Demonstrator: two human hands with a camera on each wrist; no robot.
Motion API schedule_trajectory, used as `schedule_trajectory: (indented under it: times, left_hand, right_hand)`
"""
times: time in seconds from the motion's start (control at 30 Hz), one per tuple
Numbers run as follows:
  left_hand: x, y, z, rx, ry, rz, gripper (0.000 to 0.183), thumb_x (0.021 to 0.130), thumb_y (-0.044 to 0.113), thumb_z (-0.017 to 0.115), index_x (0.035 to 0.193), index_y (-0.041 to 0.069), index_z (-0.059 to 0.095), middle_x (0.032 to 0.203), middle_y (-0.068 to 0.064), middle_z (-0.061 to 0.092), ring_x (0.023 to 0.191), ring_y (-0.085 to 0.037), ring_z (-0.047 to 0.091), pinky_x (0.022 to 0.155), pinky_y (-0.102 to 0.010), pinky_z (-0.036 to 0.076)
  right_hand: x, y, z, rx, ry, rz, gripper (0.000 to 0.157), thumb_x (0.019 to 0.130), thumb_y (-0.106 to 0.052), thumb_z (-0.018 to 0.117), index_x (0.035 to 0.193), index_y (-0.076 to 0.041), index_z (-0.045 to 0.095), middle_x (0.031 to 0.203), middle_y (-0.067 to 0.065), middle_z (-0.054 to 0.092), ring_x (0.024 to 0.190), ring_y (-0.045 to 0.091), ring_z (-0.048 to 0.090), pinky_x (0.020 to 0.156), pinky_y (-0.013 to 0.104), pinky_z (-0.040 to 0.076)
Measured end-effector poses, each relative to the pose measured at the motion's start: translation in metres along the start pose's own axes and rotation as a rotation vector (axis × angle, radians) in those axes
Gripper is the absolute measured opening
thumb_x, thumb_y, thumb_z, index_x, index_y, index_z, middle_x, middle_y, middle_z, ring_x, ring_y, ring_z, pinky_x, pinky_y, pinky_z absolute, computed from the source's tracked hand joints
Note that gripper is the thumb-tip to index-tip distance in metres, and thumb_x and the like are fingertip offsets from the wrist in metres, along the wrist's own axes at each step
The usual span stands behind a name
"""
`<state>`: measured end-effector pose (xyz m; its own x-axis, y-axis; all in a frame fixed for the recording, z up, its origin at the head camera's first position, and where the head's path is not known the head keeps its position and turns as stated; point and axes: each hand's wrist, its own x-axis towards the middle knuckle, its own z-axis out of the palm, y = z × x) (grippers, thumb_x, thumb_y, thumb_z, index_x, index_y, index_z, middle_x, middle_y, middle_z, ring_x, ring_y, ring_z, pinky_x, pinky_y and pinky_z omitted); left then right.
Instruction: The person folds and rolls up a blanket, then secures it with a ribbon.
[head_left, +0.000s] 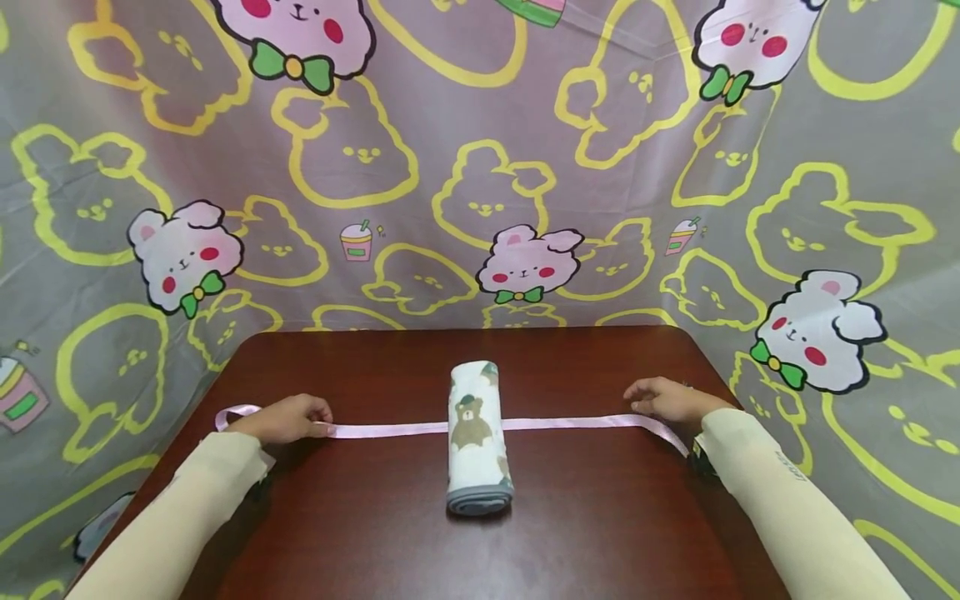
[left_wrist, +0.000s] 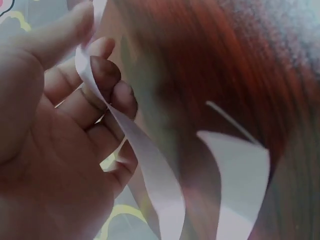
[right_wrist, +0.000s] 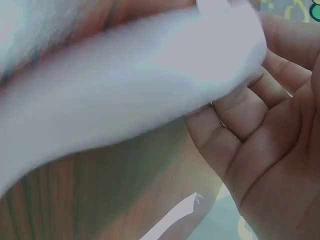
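A pale pink ribbon [head_left: 405, 431] runs sideways across the dark wooden table. Near its middle it goes beneath a rolled white towel [head_left: 475, 450] with bear prints and a grey-blue edge. My left hand [head_left: 288, 418] pinches the ribbon with the thumb and fingers; a loose length curls behind the wrist. In the left wrist view, ribbon [left_wrist: 150, 165] trails down past the fingers. My right hand [head_left: 667, 402] hovers over the other end, fingers relaxed, thumb close above the ribbon. From the right wrist, a wide blurred stretch of ribbon [right_wrist: 125, 100] covers some fingertips.
The reddish-brown table [head_left: 375, 533] has rounded far corners. A grey curtain [head_left: 427, 117] with rabbit drawings and yellow outlines hangs around its back and sides. In the right wrist view, a frayed ribbon end [right_wrist: 175, 212] lies near the table edge.
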<state>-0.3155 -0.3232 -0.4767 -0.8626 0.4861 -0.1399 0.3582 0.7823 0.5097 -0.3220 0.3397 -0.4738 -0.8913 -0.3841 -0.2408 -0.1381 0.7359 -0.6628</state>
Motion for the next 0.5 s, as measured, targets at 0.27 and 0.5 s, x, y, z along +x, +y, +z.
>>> schedule_trajectory:
  times: [0.27, 0.5]
  left_hand:
    - [0.003, -0.005, -0.004, 0.010, -0.065, -0.027, 0.024, 0.087, 0.030, 0.074, 0.073, 0.014, 0.063, 0.062, 0.006, 0.047, 0.060, -0.012, 0.044, 0.056, -0.030, 0.036]
    - [-0.003, -0.011, -0.005, -0.049, -0.054, -0.099, 0.021, 0.088, 0.029, 0.073, 0.079, 0.013, 0.063, 0.067, 0.001, 0.051, 0.064, -0.016, 0.048, 0.058, -0.033, 0.039]
  right_hand:
    - [-0.004, -0.003, 0.010, 0.000, -0.043, 0.087, 0.039, 0.079, -0.020, 0.082, 0.104, 0.000, 0.060, 0.071, 0.004, 0.059, 0.058, 0.018, 0.055, 0.054, 0.034, 0.049]
    - [-0.009, -0.010, 0.019, -0.391, 0.043, 0.138, 0.027, 0.079, -0.031, 0.077, 0.079, -0.009, 0.061, 0.064, 0.001, 0.055, 0.055, 0.016, 0.052, 0.049, 0.031, 0.041]
